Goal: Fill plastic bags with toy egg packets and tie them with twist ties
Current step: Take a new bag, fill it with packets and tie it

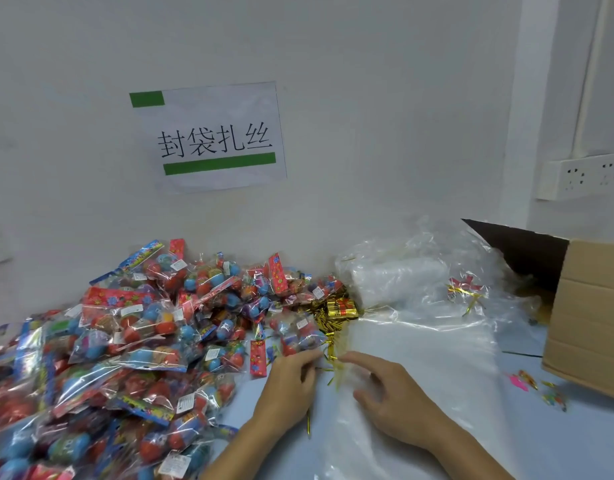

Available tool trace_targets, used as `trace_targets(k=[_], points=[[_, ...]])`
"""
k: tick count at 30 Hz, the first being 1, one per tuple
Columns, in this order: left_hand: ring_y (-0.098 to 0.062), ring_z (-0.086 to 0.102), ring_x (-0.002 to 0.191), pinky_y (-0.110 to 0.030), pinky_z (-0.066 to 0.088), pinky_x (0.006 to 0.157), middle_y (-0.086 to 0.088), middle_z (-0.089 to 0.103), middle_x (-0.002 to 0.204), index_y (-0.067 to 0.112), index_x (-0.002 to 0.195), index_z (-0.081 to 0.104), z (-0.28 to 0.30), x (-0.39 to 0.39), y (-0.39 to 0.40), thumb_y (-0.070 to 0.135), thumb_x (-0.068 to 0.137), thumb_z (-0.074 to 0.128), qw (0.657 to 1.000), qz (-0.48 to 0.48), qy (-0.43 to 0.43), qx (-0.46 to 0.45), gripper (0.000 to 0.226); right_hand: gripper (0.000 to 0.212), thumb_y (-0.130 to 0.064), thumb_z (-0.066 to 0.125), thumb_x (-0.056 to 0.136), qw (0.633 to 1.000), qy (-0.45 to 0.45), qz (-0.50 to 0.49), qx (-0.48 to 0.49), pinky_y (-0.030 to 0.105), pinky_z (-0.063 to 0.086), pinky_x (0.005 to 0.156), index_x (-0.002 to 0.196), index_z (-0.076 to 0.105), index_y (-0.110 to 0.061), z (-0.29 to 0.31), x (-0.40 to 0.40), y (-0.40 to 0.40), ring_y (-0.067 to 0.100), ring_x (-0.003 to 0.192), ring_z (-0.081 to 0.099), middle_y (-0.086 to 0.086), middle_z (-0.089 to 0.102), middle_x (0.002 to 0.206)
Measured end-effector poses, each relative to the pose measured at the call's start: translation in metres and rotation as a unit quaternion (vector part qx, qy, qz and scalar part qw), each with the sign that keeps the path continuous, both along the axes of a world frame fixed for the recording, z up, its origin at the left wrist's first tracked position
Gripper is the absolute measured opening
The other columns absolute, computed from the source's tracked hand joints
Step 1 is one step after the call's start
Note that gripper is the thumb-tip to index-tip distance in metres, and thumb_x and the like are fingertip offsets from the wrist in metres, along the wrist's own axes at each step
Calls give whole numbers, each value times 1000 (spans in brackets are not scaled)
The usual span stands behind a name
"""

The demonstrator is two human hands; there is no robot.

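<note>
The big heap of clear-wrapped red and blue toy egg packets (125, 341) is running off the left and bottom edges. The brown cardboard box (589, 323) is getting cut by the right edge. The loose gold foil twist ties (333, 358) are blurring between both hands' fingertips (any grip is unreadable). Small colourful scraps (537, 388) are too tiny to identify.

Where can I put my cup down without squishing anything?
Bare table shows near the front, between the clear plastic bags and the cardboard box, though confetti bits lie there. A smaller patch sits below the left hand. The toy egg packets crowd the left.
</note>
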State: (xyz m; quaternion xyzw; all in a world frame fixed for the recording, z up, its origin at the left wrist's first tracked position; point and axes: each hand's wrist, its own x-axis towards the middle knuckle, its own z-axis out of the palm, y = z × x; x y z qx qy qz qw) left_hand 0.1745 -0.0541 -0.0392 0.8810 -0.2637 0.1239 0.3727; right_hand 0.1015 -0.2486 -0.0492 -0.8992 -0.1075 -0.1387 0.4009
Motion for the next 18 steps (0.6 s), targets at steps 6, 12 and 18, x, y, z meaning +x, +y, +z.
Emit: trace_targets(k=[6,12,18], points=[[9,59,72,-7,41,65,25,65,76,24,112,76,-4,-32,31,8,96,56,1000,-11,-20,-15,31,59,-9,64,88,999,-21,-16,-24,7,38,98,125,50,-52,0,-2,1,-8,118,50,-24,55,131],[7,31,139,-19,24,116,25,39,150,39,144,46,1,-56,24,45,99,44,978,-151,39,140,45,47,-13,57,91,995,-44,-12,-93,19,42,100,133,56,-34,1,-10,5,-1,110,51,-13,47,122],[-10,35,135,-30,31,111,11,41,145,33,144,42,-3,-56,19,49,102,43,983,-79,-28,165,45,41,-24,53,93,973,-92,-62,-202,24,39,100,133,55,-34,3,-13,10,8,108,47,-9,42,116]])
